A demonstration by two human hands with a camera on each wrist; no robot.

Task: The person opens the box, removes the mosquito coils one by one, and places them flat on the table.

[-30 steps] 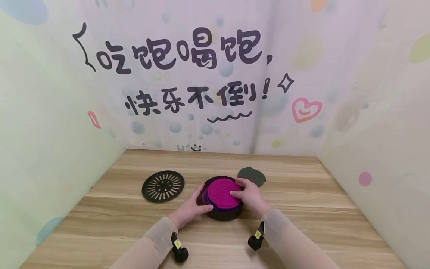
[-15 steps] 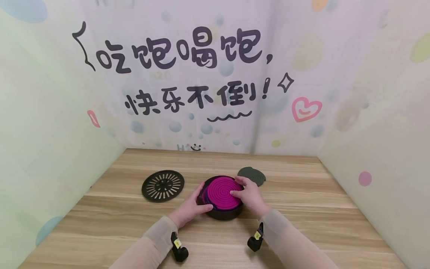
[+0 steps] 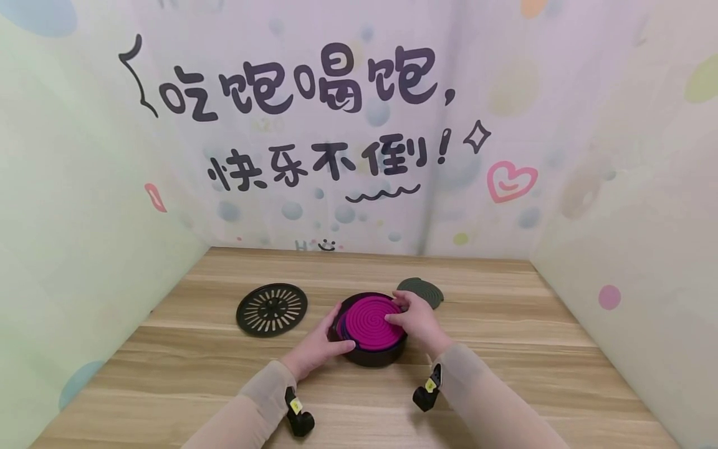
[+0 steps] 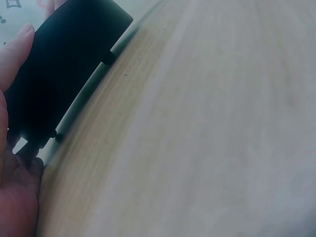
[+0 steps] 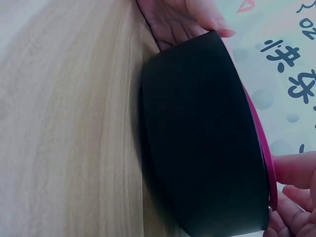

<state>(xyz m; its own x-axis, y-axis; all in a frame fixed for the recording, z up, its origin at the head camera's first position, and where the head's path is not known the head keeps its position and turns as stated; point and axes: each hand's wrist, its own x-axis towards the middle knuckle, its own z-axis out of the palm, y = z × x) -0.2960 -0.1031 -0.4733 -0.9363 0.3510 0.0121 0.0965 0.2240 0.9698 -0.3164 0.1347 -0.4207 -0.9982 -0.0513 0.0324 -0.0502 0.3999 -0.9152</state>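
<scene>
A round black box stands on the table at the middle of the head view. A magenta mosquito coil lies at its top, with dark blue and more magenta edges showing beneath on the left. My left hand grips the box's left side, thumb over the near rim. My right hand pinches the magenta coil's right edge, thumb on its top face. In the right wrist view, that coil's edge stands above the rim beside the right thumb. The left wrist view shows the box's dark side wall against the left hand.
A black slotted lid lies flat to the left of the box. Behind and to the right, a dark green mosquito coil rests on the wood-grain table. Printed cloth walls enclose the back and sides.
My right fingers have shifted slightly away from me along the magenta coil's edge, with the wrist a little further up. The left hand and box stay nearly in place.
</scene>
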